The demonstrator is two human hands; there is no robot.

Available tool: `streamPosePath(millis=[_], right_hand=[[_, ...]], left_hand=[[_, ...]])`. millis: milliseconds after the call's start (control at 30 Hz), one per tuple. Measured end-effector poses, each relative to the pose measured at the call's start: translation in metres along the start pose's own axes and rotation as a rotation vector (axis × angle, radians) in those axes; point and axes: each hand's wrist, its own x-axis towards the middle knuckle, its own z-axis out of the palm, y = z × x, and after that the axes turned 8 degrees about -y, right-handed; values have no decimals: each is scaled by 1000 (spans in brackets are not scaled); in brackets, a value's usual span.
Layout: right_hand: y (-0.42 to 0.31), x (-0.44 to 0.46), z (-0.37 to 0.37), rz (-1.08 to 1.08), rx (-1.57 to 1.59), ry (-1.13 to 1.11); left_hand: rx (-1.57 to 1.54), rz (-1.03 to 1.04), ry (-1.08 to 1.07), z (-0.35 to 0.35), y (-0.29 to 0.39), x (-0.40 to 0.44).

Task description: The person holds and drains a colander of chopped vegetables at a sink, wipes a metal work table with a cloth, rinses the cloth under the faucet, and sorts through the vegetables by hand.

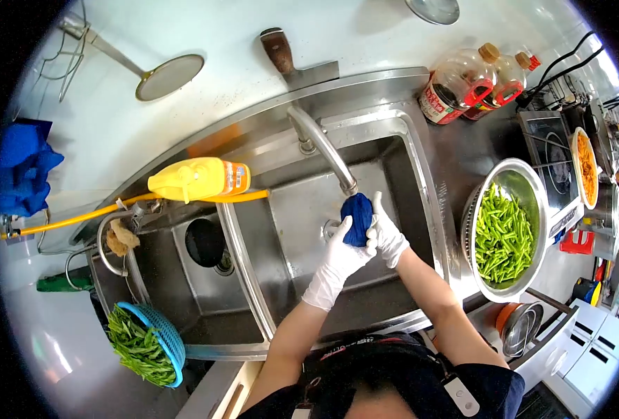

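Observation:
A bunched dark blue cloth (pixel 356 219) is held between my two white-gloved hands, just under the faucet's spout (pixel 348 183), over the right basin of the steel sink (pixel 302 216). My left hand (pixel 346 253) grips the cloth from its lower left side, thumb on top. My right hand (pixel 386 234) presses against its right side, with the thumb pointing up. Whether water is running cannot be made out. The fingers beneath the cloth are partly hidden.
A yellow bottle (pixel 198 179) lies across the left basin's back edge near a yellow hose (pixel 65 222). Bottom left holds a blue basket (pixel 163 334) of greens. On the right stand a steel bowl (pixel 539 230) of cut green beans, large bottles (pixel 456 87) and a scale (pixel 557 164).

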Motion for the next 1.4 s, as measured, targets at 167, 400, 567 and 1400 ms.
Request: streamPosePath(millis=[167, 400, 567, 1400], right_hand=[[6, -3, 73, 31, -442, -202], [90, 94, 117, 126, -930, -178], [143, 143, 112, -31, -1081, 2], [75, -20, 172, 45, -699, -89]], left_hand=[[223, 27, -155, -23, 7, -38], [1365, 79, 718, 26, 88, -122], [2233, 109, 1324, 37, 113, -136], [1423, -68, 499, 68, 8, -122]])
